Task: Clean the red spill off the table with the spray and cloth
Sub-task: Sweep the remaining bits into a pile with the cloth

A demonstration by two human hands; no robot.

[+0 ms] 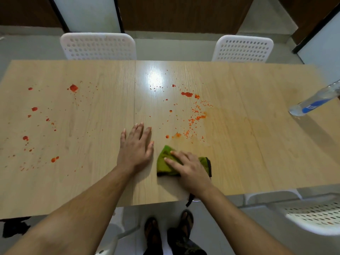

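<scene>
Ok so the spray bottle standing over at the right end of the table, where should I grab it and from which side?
Grip the clear spray bottle around its mid-body, near the blue label. It stands upright near the table's right edge with nothing beside it, so a sideways wrap should fit. The right hand looks nearer, but it presses the green cloth; the left hand rests flat on the table, free.

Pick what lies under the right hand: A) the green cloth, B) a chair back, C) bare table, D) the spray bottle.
A: the right hand presses flat on the green cloth near the table's front edge, while the bottle stands untouched at the far right.
</scene>
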